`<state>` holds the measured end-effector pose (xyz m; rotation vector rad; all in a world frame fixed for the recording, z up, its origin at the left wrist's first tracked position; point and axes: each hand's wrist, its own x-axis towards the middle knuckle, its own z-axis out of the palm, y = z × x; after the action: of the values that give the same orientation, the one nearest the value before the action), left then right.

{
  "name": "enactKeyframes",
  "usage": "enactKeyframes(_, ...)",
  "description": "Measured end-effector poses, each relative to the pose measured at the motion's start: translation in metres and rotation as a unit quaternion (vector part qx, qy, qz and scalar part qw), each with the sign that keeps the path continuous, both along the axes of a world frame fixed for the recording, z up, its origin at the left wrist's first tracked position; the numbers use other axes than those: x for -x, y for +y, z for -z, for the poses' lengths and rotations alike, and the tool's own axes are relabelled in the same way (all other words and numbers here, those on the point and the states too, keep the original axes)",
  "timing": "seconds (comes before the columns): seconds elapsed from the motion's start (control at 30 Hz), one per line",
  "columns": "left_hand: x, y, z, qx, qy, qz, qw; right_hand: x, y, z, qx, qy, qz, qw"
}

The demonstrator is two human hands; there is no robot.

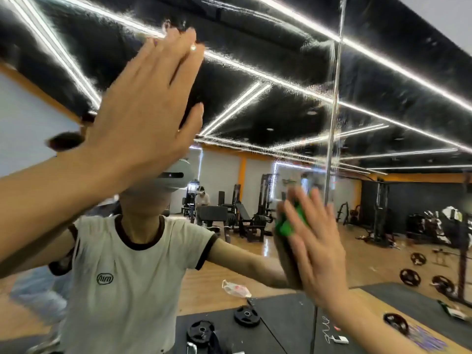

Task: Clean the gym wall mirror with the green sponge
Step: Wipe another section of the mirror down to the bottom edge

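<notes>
The gym wall mirror (268, 111) fills the view, its glass streaked and wet, with a vertical seam (334, 118) right of centre. My left hand (143, 108) is raised flat against the glass at upper left, fingers straight and together. My right hand (314, 241) presses the green sponge (287, 226) onto the mirror at lower right, just left of the seam, fingers straight; only a green edge of the sponge shows past my fingers.
The mirror reflects me in a white T-shirt (127, 272), gym machines and benches (245, 215), weight plates (246, 315) on black mats, a crumpled plastic bag (236, 288) on the wooden floor, and another person (202, 198) far back.
</notes>
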<state>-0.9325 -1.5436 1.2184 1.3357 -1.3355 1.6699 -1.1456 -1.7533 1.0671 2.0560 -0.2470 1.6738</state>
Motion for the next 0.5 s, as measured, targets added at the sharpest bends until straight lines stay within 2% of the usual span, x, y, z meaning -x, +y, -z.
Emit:
enactKeyframes(0.07,0.000,0.006,0.024,-0.022,-0.007,-0.013,1.000,0.010,-0.005,0.016,0.052,0.058,0.035,0.996)
enactKeyframes(0.13,-0.004,0.011,0.046,-0.038,-0.018,-0.023,0.999,0.011,-0.006,-0.016,0.061,0.063,0.042,0.995)
enactKeyframes(0.27,-0.014,0.016,0.068,-0.049,-0.001,-0.026,0.998,0.002,0.002,-0.135,-0.028,-0.040,0.007,0.999)
enactKeyframes(0.33,-0.014,0.015,0.073,-0.046,0.004,-0.024,0.999,-0.005,0.004,-0.160,-0.048,-0.083,-0.004,0.995)
enactKeyframes(0.4,-0.014,0.013,0.074,-0.043,0.000,-0.028,0.999,-0.009,0.001,-0.134,-0.058,-0.093,-0.014,0.994)
enactKeyframes(0.5,-0.015,0.012,0.074,-0.035,-0.002,-0.038,0.999,-0.001,-0.002,-0.029,-0.019,-0.027,0.021,0.999)
